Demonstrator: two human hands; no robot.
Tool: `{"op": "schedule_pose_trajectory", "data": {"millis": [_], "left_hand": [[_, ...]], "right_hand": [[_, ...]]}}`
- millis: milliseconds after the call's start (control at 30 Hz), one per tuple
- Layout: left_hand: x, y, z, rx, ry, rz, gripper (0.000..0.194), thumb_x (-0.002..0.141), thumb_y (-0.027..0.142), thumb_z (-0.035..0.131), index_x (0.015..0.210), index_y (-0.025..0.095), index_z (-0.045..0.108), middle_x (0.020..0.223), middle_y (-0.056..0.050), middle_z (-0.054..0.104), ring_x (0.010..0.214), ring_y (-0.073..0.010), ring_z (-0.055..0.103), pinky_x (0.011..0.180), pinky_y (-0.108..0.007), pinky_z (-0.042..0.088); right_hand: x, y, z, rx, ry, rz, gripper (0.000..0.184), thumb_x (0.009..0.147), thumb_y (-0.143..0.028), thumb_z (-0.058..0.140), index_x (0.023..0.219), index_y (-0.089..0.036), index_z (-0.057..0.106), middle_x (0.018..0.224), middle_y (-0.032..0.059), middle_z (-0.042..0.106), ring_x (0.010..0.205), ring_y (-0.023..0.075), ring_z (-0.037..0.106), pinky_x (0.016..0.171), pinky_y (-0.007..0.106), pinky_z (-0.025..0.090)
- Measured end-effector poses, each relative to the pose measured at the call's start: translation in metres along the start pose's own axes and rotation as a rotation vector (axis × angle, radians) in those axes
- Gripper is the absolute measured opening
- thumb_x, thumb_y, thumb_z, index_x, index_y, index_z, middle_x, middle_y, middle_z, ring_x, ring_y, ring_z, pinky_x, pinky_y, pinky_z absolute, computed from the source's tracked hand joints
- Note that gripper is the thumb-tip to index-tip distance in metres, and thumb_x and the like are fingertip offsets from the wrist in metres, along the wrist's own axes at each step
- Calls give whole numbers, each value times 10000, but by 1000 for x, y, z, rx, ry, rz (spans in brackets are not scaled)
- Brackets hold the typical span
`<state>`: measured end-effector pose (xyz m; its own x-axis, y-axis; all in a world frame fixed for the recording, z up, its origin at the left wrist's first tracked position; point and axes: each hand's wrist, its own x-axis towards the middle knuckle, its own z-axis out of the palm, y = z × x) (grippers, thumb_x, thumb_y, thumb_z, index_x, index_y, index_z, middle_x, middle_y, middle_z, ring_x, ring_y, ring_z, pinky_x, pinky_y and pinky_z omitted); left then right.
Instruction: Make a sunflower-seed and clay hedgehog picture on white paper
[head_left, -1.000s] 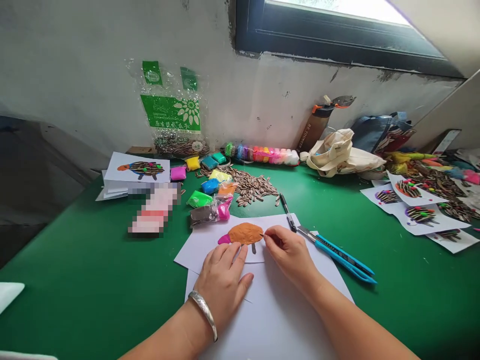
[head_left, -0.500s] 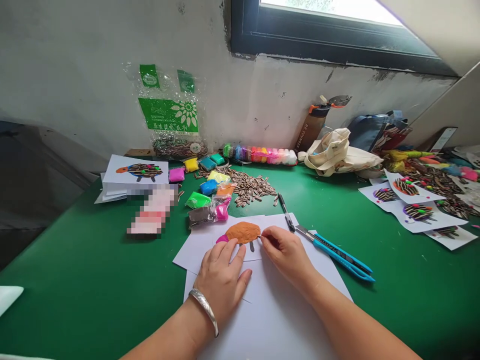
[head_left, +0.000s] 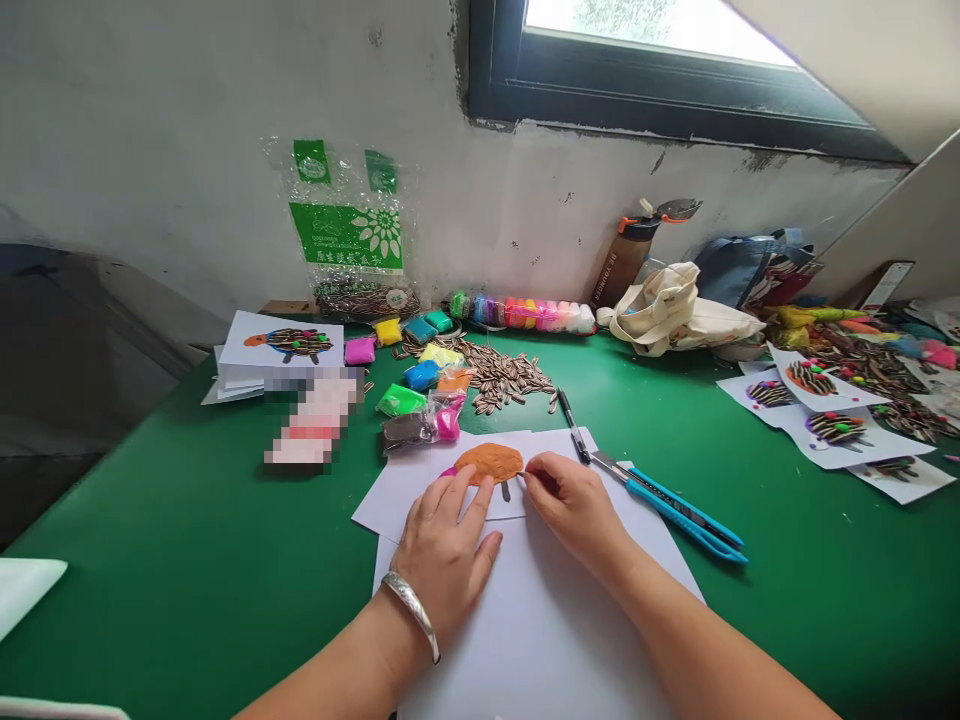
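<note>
Seeming soft, best rim-held, the clay (head_left: 493,461) touched the left hand (head_left: 445,540), fingers loosely spread; the right hand (head_left: 571,495) pinched a sliver (head_left: 521,476) beside the clay.

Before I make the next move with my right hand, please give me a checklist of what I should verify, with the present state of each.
1. Work steadied: ok. The left hand lies on the white paper, fingertips at the lower edge of the orange clay shape.
2. Dark piece gripped: ok. The right hand pinches a small dark piece at the shape's right end.
3. Piece fixed to the clay: cannot tell.
4. Magenta part in full view: not ok. Left fingers partly hide the magenta part.
5. Paper free of tools: not ok. Ends of the black pen and blue-handled tool overlap it.
</note>
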<state>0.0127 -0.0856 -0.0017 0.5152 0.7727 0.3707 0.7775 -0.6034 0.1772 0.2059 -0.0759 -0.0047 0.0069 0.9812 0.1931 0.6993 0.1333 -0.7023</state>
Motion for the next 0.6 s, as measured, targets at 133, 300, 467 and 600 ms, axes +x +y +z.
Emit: {"op": "schedule_pose_trajectory", "data": {"millis": [133, 300, 467, 600], "left_hand": [[2, 0, -1, 4, -1, -34, 403, 849, 361, 526, 1204, 187, 608, 1378, -156, 447, 1270, -354, 372, 990, -519, 385], [3, 0, -1, 15, -14, -42, 429, 847, 417, 531, 1211, 201, 607, 1391, -162, 436, 1318, -373, 306, 1037, -575, 304], [5, -1, -4, 7, -46, -50, 423, 853, 427, 520, 1214, 224, 605, 1399, -154, 433, 1335, -382, 271, 1037, -609, 269], [6, -2, -5, -2, -56, -56, 433, 854, 432, 516, 1218, 212, 601, 1391, -154, 445, 1323, -383, 297, 1034, -617, 270]], "right_hand": [[0, 0, 1, -4, 7, -9, 118, 841, -216, 488, 762, -195, 574, 666, -8, 555, 630, 136, 481, 599, 231, 362], [1, 0, 0, -19, 8, -19, 128, 841, -212, 481, 748, -195, 568, 660, -8, 552, 630, 134, 481, 598, 227, 365], [0, -1, -1, -40, 0, -21, 134, 839, -207, 471, 759, -196, 578, 658, -6, 560, 625, 133, 486, 592, 227, 369], [0, -1, -1, -44, 6, -30, 142, 837, -201, 465, 751, -195, 577, 648, -3, 559, 615, 133, 481, 585, 228, 370]]}}
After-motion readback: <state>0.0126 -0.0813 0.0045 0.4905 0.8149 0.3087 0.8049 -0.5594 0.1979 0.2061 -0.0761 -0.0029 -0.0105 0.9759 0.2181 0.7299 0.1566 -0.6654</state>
